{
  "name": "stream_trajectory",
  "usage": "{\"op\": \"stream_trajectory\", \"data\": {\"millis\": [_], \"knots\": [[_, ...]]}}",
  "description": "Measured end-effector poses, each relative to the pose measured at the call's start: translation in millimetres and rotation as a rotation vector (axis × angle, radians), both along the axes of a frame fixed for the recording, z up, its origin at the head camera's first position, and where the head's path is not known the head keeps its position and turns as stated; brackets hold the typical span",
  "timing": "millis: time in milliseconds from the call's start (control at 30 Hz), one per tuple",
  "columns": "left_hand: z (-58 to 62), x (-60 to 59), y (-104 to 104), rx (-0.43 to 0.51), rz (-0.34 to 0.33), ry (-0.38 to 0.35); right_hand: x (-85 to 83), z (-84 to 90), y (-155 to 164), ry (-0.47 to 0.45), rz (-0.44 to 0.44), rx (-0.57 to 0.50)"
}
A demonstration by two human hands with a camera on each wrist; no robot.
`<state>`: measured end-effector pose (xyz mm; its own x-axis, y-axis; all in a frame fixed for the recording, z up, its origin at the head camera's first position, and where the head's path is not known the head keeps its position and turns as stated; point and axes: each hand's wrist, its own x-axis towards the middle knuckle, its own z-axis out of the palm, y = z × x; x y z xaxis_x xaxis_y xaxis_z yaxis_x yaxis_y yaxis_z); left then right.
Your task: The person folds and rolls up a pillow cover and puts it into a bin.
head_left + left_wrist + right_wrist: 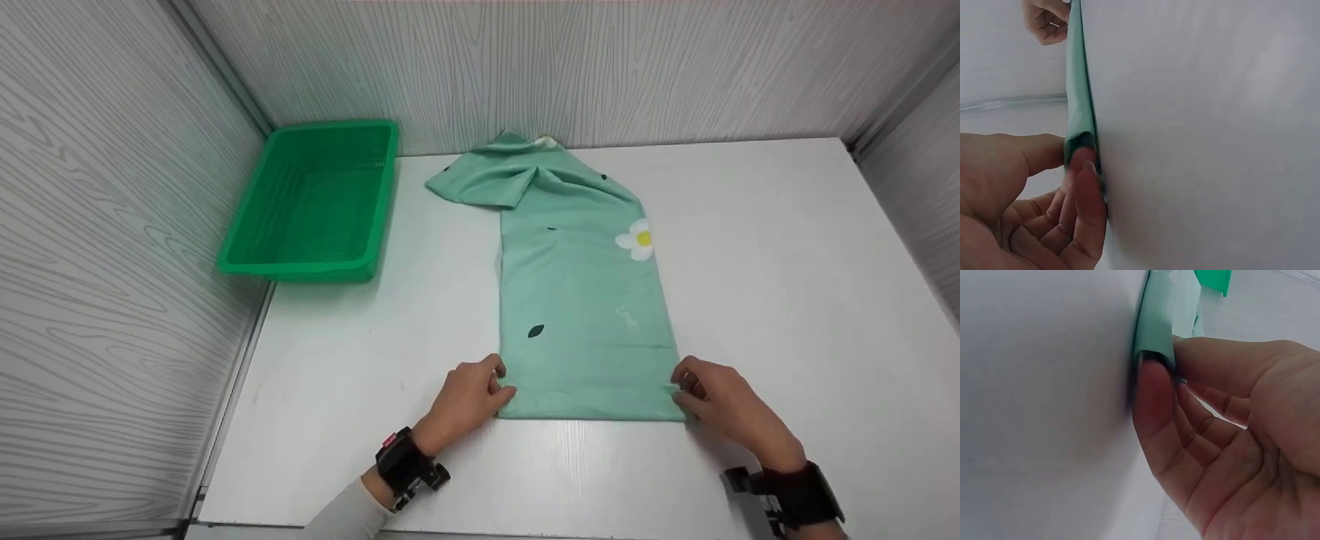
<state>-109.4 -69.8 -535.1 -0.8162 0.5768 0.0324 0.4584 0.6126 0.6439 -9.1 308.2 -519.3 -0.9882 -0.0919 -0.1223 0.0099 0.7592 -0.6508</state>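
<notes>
- With the garment (585,315) laid lengthwise mid-table (787,262), hem near you and collar end bunched at the far wall, your hands take the two near corners.
- Your left hand (469,397) pinches the near-left corner, thumb and fingertip closed on the fabric; your right hand (716,401) does the same at the near-right. Gripping both corners probably keeps the hem square and taut.
- The basket (315,202) sits far left, well apart from the cloth.
- Only the head view gives you layout, flower print and basket.
- Both wrist views show the grip: fabric edge clamped, slightly off the table, several layers thick.
</notes>
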Motion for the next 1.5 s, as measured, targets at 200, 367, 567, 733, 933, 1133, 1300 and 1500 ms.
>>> {"op": "stream_trajectory", "data": {"millis": [200, 367, 567, 733, 933, 1133, 1300, 1500], "knots": [[10.0, 12.0, 5, -0.055, -0.156, 0.428, 5.5, 7.7, -6, 0.101, -0.006, 0.144], [13.2, 29.1, 12, -0.142, -0.412, 0.583, 11.9, 13.2, -18, 0.230, 0.047, 0.227], [6.9, 34.0, 18, -0.221, -0.478, 0.609, 12.6, 9.4, -37, 0.371, 0.140, 0.244], [3.9, 30.4, 22, -0.220, -0.485, 0.654, 11.7, 1.8, -52, 0.405, 0.197, 0.272], [2.2, 29.7, 26, -0.280, -0.487, 0.683, 9.9, -6.9, -70, 0.412, 0.234, 0.242], [8.5, 26.3, 28, -0.262, -0.454, 0.627, 6.7, -9.6, -78, 0.437, 0.257, 0.253], [11.1, 22.7, 30, -0.224, -0.442, 0.589, 3.9, -10.8, -76, 0.497, 0.241, 0.311], [12.0, 20.3, 30, -0.172, -0.442, 0.593, 2.8, -10.5, -71, 0.513, 0.244, 0.335]]}}
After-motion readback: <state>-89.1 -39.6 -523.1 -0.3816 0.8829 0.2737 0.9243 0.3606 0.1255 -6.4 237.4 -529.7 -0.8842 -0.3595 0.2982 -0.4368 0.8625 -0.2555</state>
